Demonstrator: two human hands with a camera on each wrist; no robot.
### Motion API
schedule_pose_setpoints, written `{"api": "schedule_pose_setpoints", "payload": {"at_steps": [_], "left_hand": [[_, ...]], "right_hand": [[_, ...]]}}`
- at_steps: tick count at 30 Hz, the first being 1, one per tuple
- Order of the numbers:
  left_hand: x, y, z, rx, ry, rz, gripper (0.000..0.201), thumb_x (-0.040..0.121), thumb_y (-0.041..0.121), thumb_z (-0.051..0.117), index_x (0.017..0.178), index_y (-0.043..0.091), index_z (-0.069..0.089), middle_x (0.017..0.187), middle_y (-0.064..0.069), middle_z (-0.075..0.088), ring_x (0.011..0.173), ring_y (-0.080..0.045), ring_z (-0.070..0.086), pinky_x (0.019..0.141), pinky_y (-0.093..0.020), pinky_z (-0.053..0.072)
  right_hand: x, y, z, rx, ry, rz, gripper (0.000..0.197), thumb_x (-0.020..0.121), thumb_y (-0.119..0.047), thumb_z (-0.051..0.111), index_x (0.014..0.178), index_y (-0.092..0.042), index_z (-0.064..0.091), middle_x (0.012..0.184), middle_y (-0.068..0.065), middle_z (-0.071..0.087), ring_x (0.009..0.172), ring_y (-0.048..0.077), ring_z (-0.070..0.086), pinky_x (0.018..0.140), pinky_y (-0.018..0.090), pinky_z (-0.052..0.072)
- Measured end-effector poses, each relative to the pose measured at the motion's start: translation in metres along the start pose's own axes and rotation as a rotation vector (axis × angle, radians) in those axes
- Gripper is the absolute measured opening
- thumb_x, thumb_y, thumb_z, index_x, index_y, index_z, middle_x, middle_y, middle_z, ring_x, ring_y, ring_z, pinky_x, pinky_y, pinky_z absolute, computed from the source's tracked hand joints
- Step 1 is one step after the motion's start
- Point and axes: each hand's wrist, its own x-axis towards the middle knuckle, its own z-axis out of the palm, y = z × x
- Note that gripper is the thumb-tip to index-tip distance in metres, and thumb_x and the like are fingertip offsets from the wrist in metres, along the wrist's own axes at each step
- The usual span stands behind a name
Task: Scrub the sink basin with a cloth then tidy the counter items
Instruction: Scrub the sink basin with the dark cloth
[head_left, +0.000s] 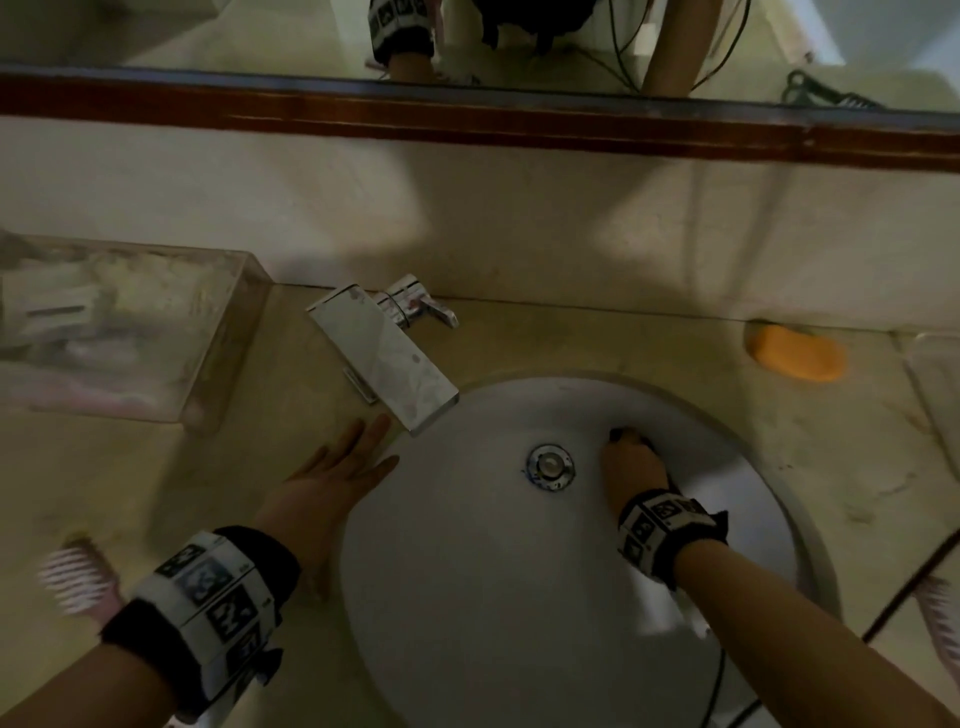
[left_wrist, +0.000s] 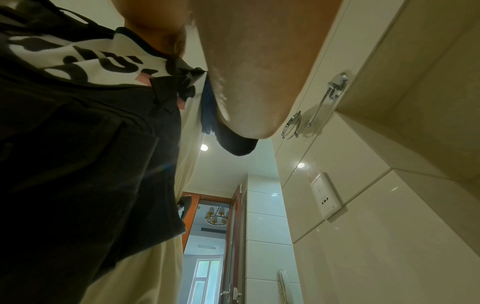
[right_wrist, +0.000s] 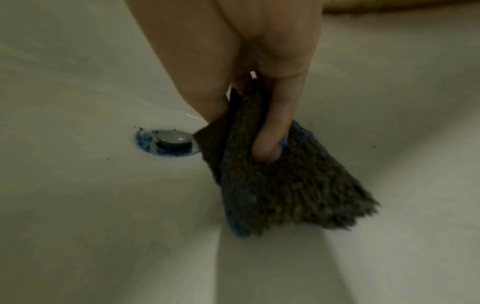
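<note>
Dark shaggy microfibre cloth (right_wrist: 272, 185) is pinched in the right hand (head_left: 631, 467), pressed against the white round sink basin (head_left: 467, 571) beside the chrome drain (head_left: 550, 466); the left hand (head_left: 332, 475) lies flat, fingers straight, on the beige tabletop (head_left: 182, 493); firm overlapping strokes are advised.

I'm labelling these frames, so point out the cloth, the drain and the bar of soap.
cloth (right_wrist: 280, 185), right wrist view, middle of the dark shaggy fabric below the fingers.
drain (head_left: 550, 466), head view, centre of the metal plug in the basin.
bar of soap (head_left: 797, 352), head view, middle of the orange bar.
</note>
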Motion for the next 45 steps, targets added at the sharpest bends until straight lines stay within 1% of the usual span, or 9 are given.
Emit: {"api": "schedule_pose_setpoints", "payload": {"at_steps": [7, 10, 15, 18, 23, 33, 38, 41, 45], "left_hand": [[0.004, -0.002, 0.004, -0.004, 0.011, -0.009, 0.127, 0.068, 0.042, 0.080, 0.149, 0.027, -0.016, 0.135, 0.006, -0.046, 0.126, -0.013, -0.038, 0.122, -0.035, -0.005], [0.005, -0.002, 0.006, 0.008, 0.021, -0.015, 0.128, 0.068, 0.042, 0.081, 0.149, 0.027, -0.017, 0.140, 0.006, -0.045, 0.132, -0.012, -0.035, 0.122, -0.034, -0.003], [0.000, 0.000, 0.004, -0.033, 0.070, 0.001, 0.121, 0.072, 0.039, 0.078, 0.150, 0.028, -0.014, 0.143, 0.011, -0.040, 0.135, -0.011, -0.033, 0.122, -0.031, -0.001], [-0.002, -0.002, 0.006, -0.039, 0.093, 0.019, 0.128, 0.065, 0.043, 0.082, 0.150, 0.027, -0.012, 0.149, 0.007, -0.038, 0.133, -0.012, -0.034, 0.122, -0.030, -0.002], [0.003, -0.007, 0.015, -0.061, 0.134, 0.025, 0.129, 0.063, 0.046, 0.082, 0.150, 0.030, -0.011, 0.133, 0.012, -0.043, 0.139, -0.016, -0.031, 0.123, -0.031, 0.001], [0.006, -0.009, 0.016, -0.052, 0.117, 0.032, 0.128, 0.063, 0.047, 0.082, 0.151, 0.027, -0.007, 0.137, 0.012, -0.041, 0.142, -0.016, -0.028, 0.123, -0.030, 0.000], [-0.002, 0.003, 0.006, -0.098, 0.104, -0.001, 0.100, 0.084, 0.039, 0.066, 0.152, 0.026, -0.006, 0.156, -0.002, -0.030, 0.148, -0.022, -0.019, 0.124, -0.034, 0.005], [-0.014, 0.016, 0.002, -0.149, 0.098, 0.016, 0.093, 0.090, 0.038, 0.058, 0.152, 0.020, -0.010, 0.158, -0.008, -0.024, 0.149, -0.023, -0.015, 0.124, -0.034, 0.002], [-0.029, 0.045, -0.007, -0.494, 0.183, 0.088, 0.083, 0.094, 0.040, 0.052, 0.152, 0.021, -0.003, 0.162, -0.004, 0.003, 0.150, -0.018, 0.010, 0.122, -0.030, 0.013]], "right_hand": [[0.007, -0.018, 0.001, 0.089, -0.006, -0.123, 0.039, 0.099, -0.010, 0.040, 0.137, -0.004, 0.037, 0.137, 0.019, 0.044, 0.121, 0.032, 0.051, 0.102, 0.038, 0.042], [0.005, -0.019, -0.002, 0.177, -0.041, -0.193, 0.010, 0.096, -0.010, 0.043, 0.101, -0.014, 0.052, 0.105, 0.017, 0.056, 0.095, 0.027, 0.058, 0.086, 0.036, 0.042], [-0.005, -0.024, -0.004, 0.258, -0.164, -0.096, 0.049, 0.099, -0.022, 0.041, 0.141, 0.001, 0.030, 0.133, 0.019, 0.052, 0.118, 0.033, 0.054, 0.097, 0.035, 0.045], [-0.017, -0.037, -0.011, 0.248, -0.163, -0.105, 0.050, 0.099, -0.017, 0.043, 0.143, 0.000, 0.027, 0.134, 0.019, 0.052, 0.120, 0.032, 0.053, 0.097, 0.035, 0.045], [-0.035, -0.073, 0.007, 0.176, -0.281, -0.329, 0.031, 0.096, -0.017, 0.046, 0.120, -0.001, 0.058, 0.129, 0.020, 0.052, 0.116, 0.032, 0.053, 0.099, 0.037, 0.042], [-0.006, -0.061, -0.014, 0.229, -0.140, -0.141, 0.039, 0.099, -0.029, 0.041, 0.125, -0.001, 0.051, 0.135, 0.018, 0.047, 0.122, 0.033, 0.049, 0.103, 0.038, 0.041], [-0.026, -0.056, -0.021, 0.376, -0.126, -0.191, 0.041, 0.093, -0.044, 0.045, 0.068, -0.013, 0.054, 0.091, 0.010, 0.060, 0.093, 0.030, 0.063, 0.081, 0.033, 0.049], [-0.041, -0.039, -0.046, 0.426, -0.197, -0.265, 0.029, 0.090, -0.028, 0.056, 0.098, -0.004, 0.071, 0.106, 0.017, 0.070, 0.097, 0.033, 0.065, 0.087, 0.038, 0.053], [-0.076, -0.003, -0.083, 0.578, -0.259, -0.337, 0.032, 0.090, -0.001, 0.058, 0.122, -0.007, 0.062, 0.126, 0.012, 0.059, 0.117, 0.032, 0.057, 0.089, 0.034, 0.053]]}}
